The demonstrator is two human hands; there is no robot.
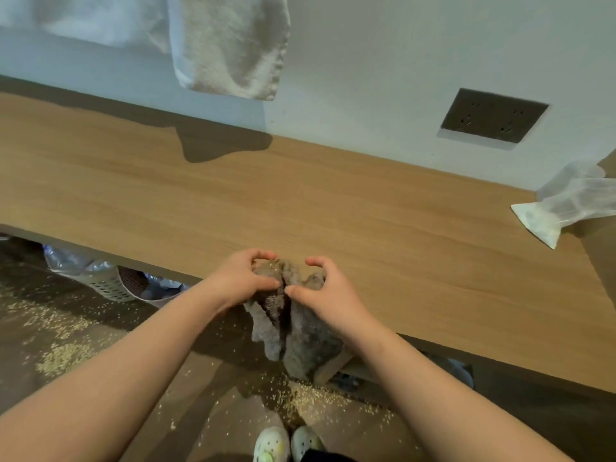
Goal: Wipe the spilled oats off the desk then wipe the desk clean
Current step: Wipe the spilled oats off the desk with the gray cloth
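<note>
Two oat scatters lie on the floor; the first heap (pixel 63 355) sits at 8 o'clock of the view, near a pale basket (pixel 106 285) tucked under the desk (pixel 400 228). White towel (pixel 230 45) hangs on the wall at 11 o'clock, its shadow falling on the wood below. Left hand (pixel 246 278) works at the desk's front edge, 6 o'clock of centre, fingers curled round the upper fold of a grey-brown cloth (pixel 293 328); a few oats (pixel 266 261) cling to that fold by the fingertips. Cloth is bunched between both hands, top at the edge, the rest hanging off it over the floor. Right hand (pixel 328 295) grips the cloth's right side with fingers curled, thumb close to the left thumb. Second scatter (pixel 320 398) lies straight under the cloth, just ahead of light shoes (pixel 286 443). No oats seen on the wood itself, though fine dust cannot be ruled out. Wall socket (pixel 493 116) at 2 o'clock, crumpled plastic bag (pixel 566 208) at 3 o'clock on the desk's right end. Risks, as judged: oats stuck in the pile could be dragged back across the top if the cloth goes down unshaken; a wide sweep to 3 o'clock could push the bag off; stepping forward could crush and spread the floor oats
</note>
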